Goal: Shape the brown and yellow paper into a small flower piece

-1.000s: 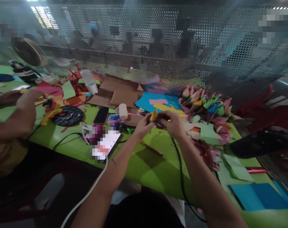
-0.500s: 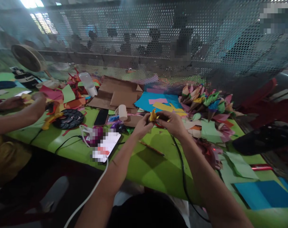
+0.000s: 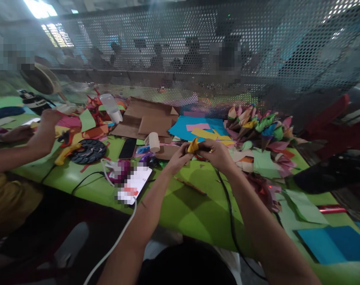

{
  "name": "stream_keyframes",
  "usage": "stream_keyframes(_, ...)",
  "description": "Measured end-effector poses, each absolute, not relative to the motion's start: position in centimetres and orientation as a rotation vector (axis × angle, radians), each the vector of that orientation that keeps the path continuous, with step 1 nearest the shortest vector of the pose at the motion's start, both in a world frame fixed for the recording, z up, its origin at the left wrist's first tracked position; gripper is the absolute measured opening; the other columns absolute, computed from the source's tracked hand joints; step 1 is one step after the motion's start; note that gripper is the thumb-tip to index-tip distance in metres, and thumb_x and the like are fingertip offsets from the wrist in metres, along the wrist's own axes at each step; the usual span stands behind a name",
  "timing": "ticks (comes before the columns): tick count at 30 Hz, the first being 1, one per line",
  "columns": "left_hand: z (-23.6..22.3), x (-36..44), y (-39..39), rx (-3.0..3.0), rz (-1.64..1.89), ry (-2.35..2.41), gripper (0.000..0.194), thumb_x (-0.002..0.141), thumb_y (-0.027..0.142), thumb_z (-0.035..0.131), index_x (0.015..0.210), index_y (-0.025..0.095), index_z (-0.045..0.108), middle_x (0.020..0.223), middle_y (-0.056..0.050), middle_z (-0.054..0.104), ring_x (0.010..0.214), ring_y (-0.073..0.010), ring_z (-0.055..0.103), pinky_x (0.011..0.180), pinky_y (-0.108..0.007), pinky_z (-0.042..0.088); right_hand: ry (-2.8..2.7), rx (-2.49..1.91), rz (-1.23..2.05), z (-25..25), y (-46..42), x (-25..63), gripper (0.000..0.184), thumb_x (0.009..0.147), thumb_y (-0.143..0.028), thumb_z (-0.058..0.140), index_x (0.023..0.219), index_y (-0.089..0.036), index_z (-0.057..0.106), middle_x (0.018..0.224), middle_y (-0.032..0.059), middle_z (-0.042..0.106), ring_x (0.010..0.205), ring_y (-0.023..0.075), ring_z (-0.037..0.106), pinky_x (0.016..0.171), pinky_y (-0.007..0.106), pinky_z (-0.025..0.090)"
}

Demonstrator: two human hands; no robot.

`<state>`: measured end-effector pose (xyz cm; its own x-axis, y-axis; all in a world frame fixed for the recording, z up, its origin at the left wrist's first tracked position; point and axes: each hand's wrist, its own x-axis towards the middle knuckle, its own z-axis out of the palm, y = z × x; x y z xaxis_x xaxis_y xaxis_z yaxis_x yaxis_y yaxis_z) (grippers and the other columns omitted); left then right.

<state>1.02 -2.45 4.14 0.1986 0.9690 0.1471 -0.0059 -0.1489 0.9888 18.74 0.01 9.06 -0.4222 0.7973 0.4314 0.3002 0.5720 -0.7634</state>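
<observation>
Both my hands meet above the green table (image 3: 194,209). My left hand (image 3: 178,158) pinches a small piece of yellow paper (image 3: 193,145), curled like a cone. My right hand (image 3: 218,155) is closed on the same yellow paper from the right, and a black cable (image 3: 231,221) runs from under it toward me. A thin pencil (image 3: 190,185) lies on the table just below my hands. To the right lies a pile of coloured paper cones (image 3: 257,126).
Blue and yellow paper sheets (image 3: 194,128), brown cardboard (image 3: 147,116), a tape roll (image 3: 153,141), a black phone (image 3: 128,148) and a charging phone (image 3: 134,184) lie on the table. Another person's hands (image 3: 46,126) work at the left near a black round tray (image 3: 87,150). A perforated screen (image 3: 197,51) stands behind.
My hands stay together on the yellow paper, fingers shifting slightly. The other person's hand at the left has lifted and moved right. The view has drifted a little.
</observation>
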Motion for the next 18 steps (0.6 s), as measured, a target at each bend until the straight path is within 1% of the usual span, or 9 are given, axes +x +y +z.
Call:
stream_keyframes(3, 4.21, 1.02, -2.40, 1.440, 1.141, 1.036, 0.053, 0.075, 0.036, 0.061, 0.124, 0.019, 0.051, 0.082, 0.002, 0.047, 0.067, -0.0105, 0.040, 0.059, -0.023, 0.033, -1.977, -0.872, 0.747, 9.13, -0.02, 18.77, 0.017, 0.077, -0.033, 0.067, 0.081, -0.020, 0.078, 0.077, 0.0041, 0.071, 0.071, 0.0178, 0.062, 0.065, 0.028, 0.047)
stream_keyframes(5, 4.41, 1.04, -2.52, 1.443, 1.152, 1.043, 0.052, 0.074, 0.036, 0.062, 0.123, 0.020, 0.052, 0.083, 0.002, 0.048, 0.068, -0.0105, 0.041, 0.060, -0.023, 0.034, -1.959, -0.886, 0.737, 8.96, 0.08, 18.80, 0.016, 0.077, -0.033, 0.067, 0.079, -0.020, 0.076, 0.074, 0.0035, 0.069, 0.068, 0.0166, 0.060, 0.062, 0.027, 0.045)
stream_keyframes(8, 4.76, 1.11, -2.81, 1.407, 1.180, 1.013, 0.053, 0.073, 0.037, 0.065, 0.122, 0.019, 0.053, 0.082, 0.002, 0.049, 0.069, -0.0107, 0.041, 0.061, -0.023, 0.034, -1.904, -0.917, 0.729, 8.61, 0.30, 18.83, 0.011, 0.071, -0.029, 0.068, 0.073, -0.019, 0.072, 0.069, 0.0010, 0.065, 0.063, 0.0148, 0.056, 0.058, 0.025, 0.042)
stream_keyframes(11, 4.94, 1.19, -3.04, 1.342, 1.165, 0.972, 0.056, 0.072, 0.039, 0.067, 0.122, 0.019, 0.055, 0.080, 0.002, 0.050, 0.067, -0.0103, 0.042, 0.060, -0.024, 0.033, -1.877, -0.885, 0.750, 8.54, 0.36, 18.83, 0.007, 0.065, -0.026, 0.068, 0.067, -0.019, 0.066, 0.065, -0.0008, 0.062, 0.061, 0.0135, 0.053, 0.057, 0.025, 0.040)
stream_keyframes(15, 4.91, 1.16, -3.15, 1.261, 1.126, 0.952, 0.066, 0.068, 0.038, 0.069, 0.128, 0.018, 0.053, 0.088, 0.000, 0.055, 0.069, -0.0096, 0.045, 0.062, -0.024, 0.035, -1.918, -0.825, 0.769, 8.87, 0.19, 18.84, 0.010, 0.065, -0.026, 0.068, 0.064, -0.019, 0.062, 0.064, -0.0014, 0.059, 0.060, 0.0125, 0.051, 0.057, 0.025, 0.038)
stream_keyframes(18, 4.85, 1.00, -3.22, 1.263, 1.085, 0.954, 0.069, 0.067, 0.037, 0.071, 0.131, 0.014, 0.053, 0.082, 0.001, 0.057, 0.069, -0.0098, 0.046, 0.062, -0.024, 0.035, -1.950, -0.781, 0.771, 9.07, 0.11, 18.92, 0.016, 0.068, -0.029, 0.069, 0.061, -0.019, 0.059, 0.064, -0.0015, 0.057, 0.060, 0.0121, 0.050, 0.057, 0.025, 0.038)
